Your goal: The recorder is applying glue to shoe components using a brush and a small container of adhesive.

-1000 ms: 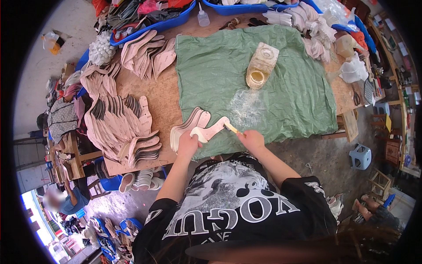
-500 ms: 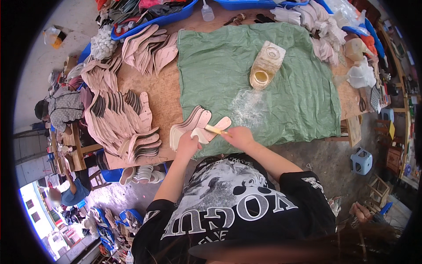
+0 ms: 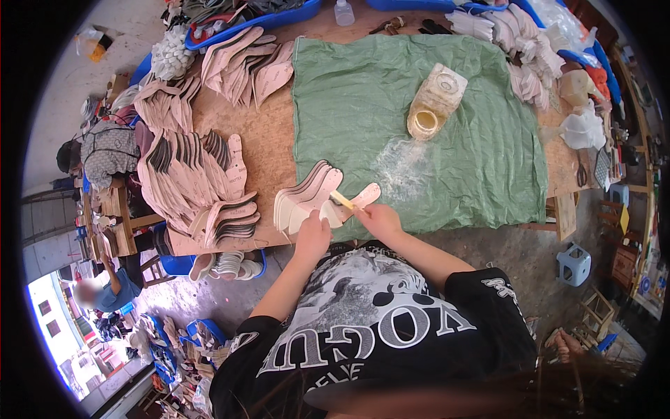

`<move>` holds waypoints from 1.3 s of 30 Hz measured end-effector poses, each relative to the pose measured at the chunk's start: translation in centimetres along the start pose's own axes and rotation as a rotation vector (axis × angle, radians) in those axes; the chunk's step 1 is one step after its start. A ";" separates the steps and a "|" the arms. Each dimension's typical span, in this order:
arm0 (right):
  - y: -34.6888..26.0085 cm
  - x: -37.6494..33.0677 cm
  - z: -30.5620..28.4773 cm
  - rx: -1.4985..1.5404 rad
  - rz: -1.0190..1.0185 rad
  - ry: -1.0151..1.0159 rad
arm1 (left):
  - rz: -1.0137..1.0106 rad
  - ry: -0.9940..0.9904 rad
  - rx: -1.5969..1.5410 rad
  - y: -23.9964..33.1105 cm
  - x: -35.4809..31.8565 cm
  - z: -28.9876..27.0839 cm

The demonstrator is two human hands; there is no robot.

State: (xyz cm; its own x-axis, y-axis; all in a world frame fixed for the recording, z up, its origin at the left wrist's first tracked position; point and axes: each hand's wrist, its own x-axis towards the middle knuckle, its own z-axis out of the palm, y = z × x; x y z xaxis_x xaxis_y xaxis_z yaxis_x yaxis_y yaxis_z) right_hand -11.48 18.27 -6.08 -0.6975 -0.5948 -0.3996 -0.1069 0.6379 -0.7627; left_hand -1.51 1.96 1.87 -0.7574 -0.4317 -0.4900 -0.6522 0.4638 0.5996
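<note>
Head: right grip (image 3: 379, 221) seemingly around brush (image 3: 343, 201)

I monitor a table (image 3: 269, 140) bearing: a green sheet (image 3: 349, 105), extending beyond the fingers (image 3: 361, 214); stacked pink pieces (image 3: 185, 167), left of them; a bottle (image 3: 343, 14), farther beyond; scissors (image 3: 581, 173), well right.

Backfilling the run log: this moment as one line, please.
left hand: holds pink insole-shaped piece | right hand: grips yellow-handled brush | near left: fanned stack | beyond: off-white container on green sheet
</note>
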 end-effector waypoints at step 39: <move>4.5 -3.4 -5.3 0.086 -0.025 0.489 | 0.125 0.256 -0.177 -4.1 -1.1 -8.5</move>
State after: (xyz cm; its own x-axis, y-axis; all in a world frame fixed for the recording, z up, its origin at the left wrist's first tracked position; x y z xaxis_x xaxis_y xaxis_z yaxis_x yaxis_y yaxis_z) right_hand -13.35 25.75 -5.48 -0.9484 -0.2968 -0.1112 -0.0831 0.5713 -0.8165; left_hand 2.25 -6.05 5.39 -0.7838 -0.5707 -0.2449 -0.5225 0.3930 0.7566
